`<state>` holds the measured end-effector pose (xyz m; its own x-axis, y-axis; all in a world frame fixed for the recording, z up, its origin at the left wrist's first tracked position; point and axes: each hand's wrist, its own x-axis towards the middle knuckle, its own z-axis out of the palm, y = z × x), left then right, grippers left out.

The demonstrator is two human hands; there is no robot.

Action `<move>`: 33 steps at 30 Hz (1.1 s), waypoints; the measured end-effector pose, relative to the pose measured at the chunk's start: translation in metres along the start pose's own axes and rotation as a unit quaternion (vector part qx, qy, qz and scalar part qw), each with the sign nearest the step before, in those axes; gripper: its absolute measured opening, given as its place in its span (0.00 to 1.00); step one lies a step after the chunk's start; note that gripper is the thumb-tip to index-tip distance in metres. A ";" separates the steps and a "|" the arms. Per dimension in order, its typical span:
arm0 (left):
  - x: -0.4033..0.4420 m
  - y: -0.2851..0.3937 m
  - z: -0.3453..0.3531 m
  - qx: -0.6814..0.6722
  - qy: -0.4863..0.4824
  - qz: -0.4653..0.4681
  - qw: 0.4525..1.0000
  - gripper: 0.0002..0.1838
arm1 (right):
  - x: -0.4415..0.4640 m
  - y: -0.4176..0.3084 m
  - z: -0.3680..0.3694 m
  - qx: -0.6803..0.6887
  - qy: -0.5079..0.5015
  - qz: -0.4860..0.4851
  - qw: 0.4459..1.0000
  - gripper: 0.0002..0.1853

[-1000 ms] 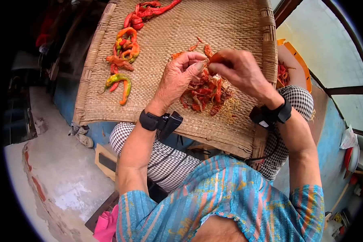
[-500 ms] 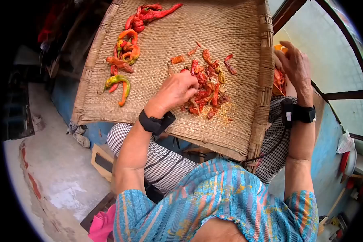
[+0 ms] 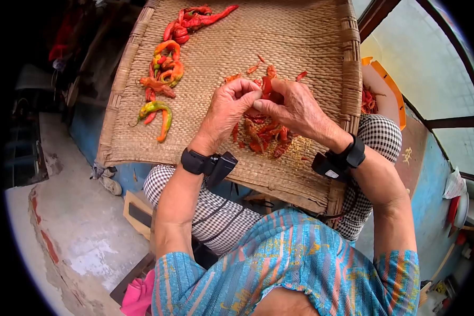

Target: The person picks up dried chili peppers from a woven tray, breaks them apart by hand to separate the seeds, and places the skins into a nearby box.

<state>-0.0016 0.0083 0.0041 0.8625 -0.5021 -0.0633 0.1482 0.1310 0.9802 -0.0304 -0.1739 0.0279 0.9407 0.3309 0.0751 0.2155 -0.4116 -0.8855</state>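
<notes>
Over the woven tray (image 3: 279, 31), my two hands meet with fingertips touching. Fingers and thumb of my right hand (image 3: 300, 108) are pinched around a dried red chili pepper (image 3: 267, 86), which sticks up between the hands. My left hand (image 3: 227, 108) is closed in a pinch against it; whatever lies between its fingertips is hidden. Beneath the hands is a pile of dried red chili pieces (image 3: 260, 138), partly covered by them, with loose yellow seeds (image 3: 302, 149) around it. Fresher red, orange and green peppers (image 3: 168, 68) lie along the tray's left side.
The tray rests across knees in checkered trousers (image 3: 382, 138). Beyond its right edge stands an orange-rimmed container (image 3: 396, 89) with red chilies (image 3: 369, 101) inside. A window (image 3: 432, 63) is at the right, and a pink cloth (image 3: 138, 295) lies at lower left.
My right hand has moved left from above the container to the tray's middle, now with a red chili pepper in its fingers. My left hand has risen slightly from the pile to meet it.
</notes>
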 end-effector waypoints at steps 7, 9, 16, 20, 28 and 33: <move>0.006 0.007 -0.013 0.027 0.050 -0.015 0.998 0.12 | -0.004 0.015 -0.040 0.000 0.121 -0.038 0.992 0.06; 0.012 0.006 -0.024 0.075 0.107 0.004 0.991 0.11 | -0.009 0.035 -0.073 0.013 0.194 -0.070 0.978 0.06; 0.026 0.004 -0.008 0.420 0.047 0.072 0.904 0.08 | -0.069 0.066 -0.165 -0.437 0.270 0.097 0.852 0.11; 0.060 -0.007 0.010 0.622 -0.048 0.224 0.749 0.07 | -0.073 0.053 -0.158 -0.470 0.237 0.108 0.843 0.17; 0.076 -0.013 0.008 0.702 -0.083 0.207 0.676 0.07 | -0.042 0.029 -0.130 -0.403 0.161 0.083 0.897 0.12; 0.069 0.016 0.048 0.407 0.022 0.098 0.908 0.07 | -0.034 0.031 -0.102 -0.153 0.137 -0.072 0.976 0.20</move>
<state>0.0369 -0.0656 0.0241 0.8549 -0.5002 0.1375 -0.4014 -0.4701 0.7860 -0.0286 -0.2844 0.0451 0.9209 0.1806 0.3455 0.3786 -0.6257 -0.6820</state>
